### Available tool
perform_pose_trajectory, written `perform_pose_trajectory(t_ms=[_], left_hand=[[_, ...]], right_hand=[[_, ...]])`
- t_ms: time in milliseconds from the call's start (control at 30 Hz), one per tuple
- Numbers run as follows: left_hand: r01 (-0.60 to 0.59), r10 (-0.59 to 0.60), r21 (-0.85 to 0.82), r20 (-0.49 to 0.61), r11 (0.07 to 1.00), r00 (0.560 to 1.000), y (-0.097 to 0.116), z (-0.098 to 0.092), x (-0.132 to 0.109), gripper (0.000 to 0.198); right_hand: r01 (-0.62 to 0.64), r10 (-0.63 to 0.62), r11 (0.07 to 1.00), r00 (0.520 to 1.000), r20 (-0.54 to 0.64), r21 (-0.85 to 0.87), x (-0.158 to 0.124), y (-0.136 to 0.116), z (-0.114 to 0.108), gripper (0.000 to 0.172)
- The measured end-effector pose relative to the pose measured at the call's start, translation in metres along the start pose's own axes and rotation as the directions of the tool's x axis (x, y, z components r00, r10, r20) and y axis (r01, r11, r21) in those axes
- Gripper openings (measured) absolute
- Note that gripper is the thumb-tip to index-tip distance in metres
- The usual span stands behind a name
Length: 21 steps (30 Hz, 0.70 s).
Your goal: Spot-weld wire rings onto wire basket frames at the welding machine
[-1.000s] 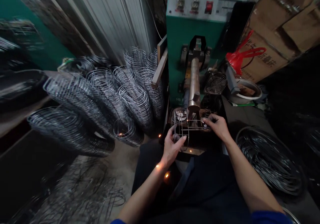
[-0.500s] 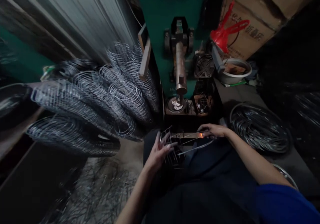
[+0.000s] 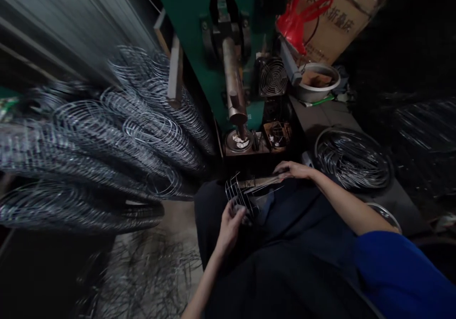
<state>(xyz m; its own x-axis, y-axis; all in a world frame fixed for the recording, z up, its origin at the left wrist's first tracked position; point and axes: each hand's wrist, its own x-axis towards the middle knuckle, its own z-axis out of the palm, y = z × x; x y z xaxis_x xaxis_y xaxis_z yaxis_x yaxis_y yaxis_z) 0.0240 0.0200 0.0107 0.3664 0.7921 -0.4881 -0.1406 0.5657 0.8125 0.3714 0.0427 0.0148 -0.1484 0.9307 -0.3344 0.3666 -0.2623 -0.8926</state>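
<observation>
Both hands are now down over the lap; a second ago they were raised beneath the metal bar (image 3: 233, 72) of the green machine (image 3: 190, 10), and the bright sparks seen then are gone. The wire cage (image 3: 238, 190) has come down with them and sits above the dark trousers (image 3: 292, 238), tilted. Left hand (image 3: 230, 224) curls around its lower side, thumb on the near face, fingers partly hidden behind, gripping it; that forearm slants up from the bottom edge. Right hand (image 3: 295, 170) reaches in from the right, knuckles up, fingers drawn nearly together on the far ends of some thin wires (image 3: 261, 185) that run across from the cage. Its fingertips are dim.

Under the bar, a round dish (image 3: 230, 145) contains crumpled pale scraps (image 3: 241, 142). Just right of it, a small brown tray (image 3: 278, 147) contains bits too dark to tell apart. Farther right, a pale bowl (image 3: 317, 93) contains a brown piece (image 3: 316, 78), with a red bag (image 3: 295, 29) above. Nearer, on the grey tabletop (image 3: 308, 119), lies a round bundle of wire (image 3: 352, 162).
</observation>
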Motion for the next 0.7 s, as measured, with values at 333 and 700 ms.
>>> perform_pose_trajectory(t_ms=[333,700], left_hand=[[-0.300,0.287,-0.048,-0.173,0.953,0.942,0.074,0.033,0.070,0.084],[-0.371,0.378,0.071,-0.188,0.926,0.907,0.092,0.054,0.080,0.087]], right_hand=[[0.150,-0.122,0.986,0.949,-0.292,0.076,0.021,-0.073,-0.033,0.055],[0.230,-0.164,0.967,0.892,-0.421,0.111,0.053,-0.077,-0.036,0.056]])
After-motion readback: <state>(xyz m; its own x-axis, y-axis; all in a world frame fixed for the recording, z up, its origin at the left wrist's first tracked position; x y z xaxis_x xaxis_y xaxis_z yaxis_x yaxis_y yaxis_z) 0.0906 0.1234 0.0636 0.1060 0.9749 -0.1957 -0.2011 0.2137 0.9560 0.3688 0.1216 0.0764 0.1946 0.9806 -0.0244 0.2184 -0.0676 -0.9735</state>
